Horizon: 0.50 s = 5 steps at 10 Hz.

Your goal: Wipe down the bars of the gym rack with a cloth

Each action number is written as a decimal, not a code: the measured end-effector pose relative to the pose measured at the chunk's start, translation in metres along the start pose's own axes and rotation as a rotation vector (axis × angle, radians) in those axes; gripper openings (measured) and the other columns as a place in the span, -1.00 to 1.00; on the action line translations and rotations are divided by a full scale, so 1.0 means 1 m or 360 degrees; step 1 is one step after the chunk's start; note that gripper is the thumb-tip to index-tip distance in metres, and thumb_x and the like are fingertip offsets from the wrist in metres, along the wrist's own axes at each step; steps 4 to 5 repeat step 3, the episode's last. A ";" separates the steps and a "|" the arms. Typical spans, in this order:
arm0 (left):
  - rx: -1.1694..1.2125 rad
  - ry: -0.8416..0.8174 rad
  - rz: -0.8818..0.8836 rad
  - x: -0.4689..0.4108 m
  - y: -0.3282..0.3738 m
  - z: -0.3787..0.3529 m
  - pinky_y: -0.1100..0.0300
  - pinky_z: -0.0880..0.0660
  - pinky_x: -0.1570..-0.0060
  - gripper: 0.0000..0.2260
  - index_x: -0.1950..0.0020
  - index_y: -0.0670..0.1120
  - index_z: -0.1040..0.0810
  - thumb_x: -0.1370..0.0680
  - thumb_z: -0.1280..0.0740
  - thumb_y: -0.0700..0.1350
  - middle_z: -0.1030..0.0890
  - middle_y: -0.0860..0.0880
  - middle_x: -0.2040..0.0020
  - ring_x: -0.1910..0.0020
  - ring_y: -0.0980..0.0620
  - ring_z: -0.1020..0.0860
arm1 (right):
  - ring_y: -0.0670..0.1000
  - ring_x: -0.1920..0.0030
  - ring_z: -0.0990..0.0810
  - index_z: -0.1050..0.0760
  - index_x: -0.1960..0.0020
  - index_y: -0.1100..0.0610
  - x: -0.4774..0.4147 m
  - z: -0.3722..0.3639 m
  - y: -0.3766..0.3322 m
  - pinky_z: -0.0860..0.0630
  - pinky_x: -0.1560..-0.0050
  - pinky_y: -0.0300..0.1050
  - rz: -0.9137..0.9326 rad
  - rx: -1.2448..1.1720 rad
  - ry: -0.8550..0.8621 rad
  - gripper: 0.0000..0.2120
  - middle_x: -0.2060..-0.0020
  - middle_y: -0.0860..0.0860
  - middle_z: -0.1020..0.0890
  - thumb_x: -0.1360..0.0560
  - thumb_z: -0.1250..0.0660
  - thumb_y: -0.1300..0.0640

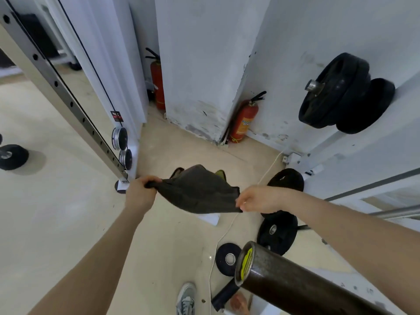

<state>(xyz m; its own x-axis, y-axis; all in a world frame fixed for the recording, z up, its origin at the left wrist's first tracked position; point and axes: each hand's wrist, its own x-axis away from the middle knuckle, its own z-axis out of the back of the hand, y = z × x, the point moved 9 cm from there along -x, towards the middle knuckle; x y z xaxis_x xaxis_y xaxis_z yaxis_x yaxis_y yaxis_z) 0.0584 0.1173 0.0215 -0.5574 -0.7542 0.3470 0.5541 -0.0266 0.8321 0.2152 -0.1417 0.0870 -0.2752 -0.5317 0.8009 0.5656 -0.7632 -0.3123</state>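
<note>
**Pale floor with gym things lying on it**

Smooth, cream-coloured floor [56, 201], running up to white walls. Round black weight plate [277, 233] flat on it at the right, a second black plate [286, 179] farther back by the wall. Small black disc [228, 259] with a shiny middle nearer the front. Thin white cord [223, 235] snaking across between them. Red fire extinguisher [244, 120] standing in the corner, another red one [158, 87] behind the pillar. Black weight [12, 156] far left, well apart from the rest. Grey shoe [186, 300] at the bottom edge
</note>
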 end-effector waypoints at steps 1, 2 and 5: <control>-0.0078 -0.0254 0.0217 0.003 -0.046 -0.027 0.24 -0.39 0.27 -0.62 -0.08 -0.09 -0.63 -0.46 -0.19 -0.46 -0.60 -0.17 -0.02 0.22 -0.06 -0.49 | 0.01 -0.50 -0.20 -0.20 -0.54 0.05 -0.010 -0.028 0.001 -0.14 -0.47 -0.11 -0.0124 0.0121 -0.0299 -0.51 -0.52 -0.04 -0.22 -0.64 -0.16 0.01; 0.0011 -0.0365 0.0367 0.005 -0.070 -0.041 0.17 -0.40 0.07 -0.57 -0.24 -0.13 -0.57 -0.46 -0.19 -0.46 -0.53 -0.19 -0.21 -0.11 -0.13 -0.51 | 0.00 -0.52 -0.15 -0.13 -0.56 0.04 -0.012 -0.034 0.007 -0.10 -0.46 -0.14 -0.0179 0.0077 -0.0382 -0.48 -0.54 -0.04 -0.16 -0.64 -0.16 0.00; 0.0065 -0.0316 0.0418 0.006 -0.071 -0.042 0.11 -0.40 -0.01 -0.53 -0.35 -0.10 -0.50 -0.47 -0.21 -0.41 -0.44 -0.19 -0.35 -0.20 -0.05 -0.46 | 0.01 -0.52 -0.12 -0.09 -0.57 0.00 -0.005 -0.028 0.012 -0.08 -0.46 -0.12 -0.0195 0.0023 -0.0311 -0.45 -0.55 -0.05 -0.13 -0.64 -0.17 -0.02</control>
